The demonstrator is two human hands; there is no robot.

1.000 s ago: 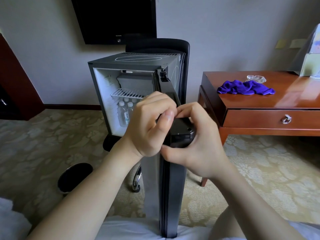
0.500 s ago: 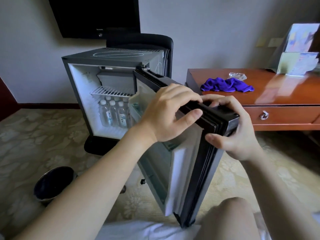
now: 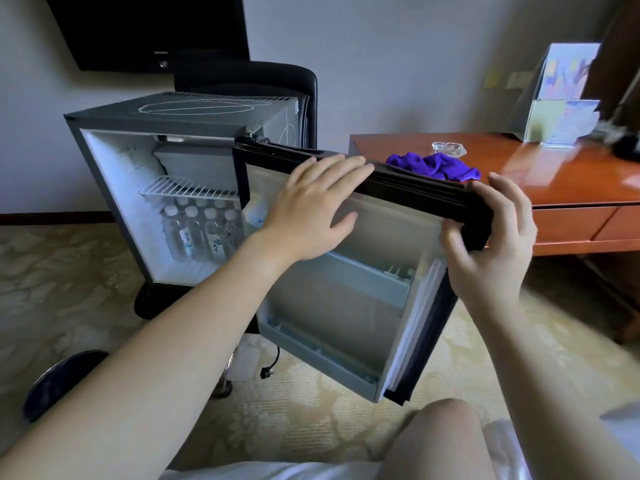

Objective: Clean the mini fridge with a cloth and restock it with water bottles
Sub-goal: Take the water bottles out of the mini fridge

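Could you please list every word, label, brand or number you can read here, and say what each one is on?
None can be read.
Television: small pale logo on the lower bezel, too small to read.
Water bottles in the mini fridge: blue label marks, blurred.
Brochures on the wooden desk: coloured print, blurred.
Wall notes: no legible writing.

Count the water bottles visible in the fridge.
4 clear caps show: bottles stand in a front row under the wire shelf. More caps sit behind, and the door may hide others.
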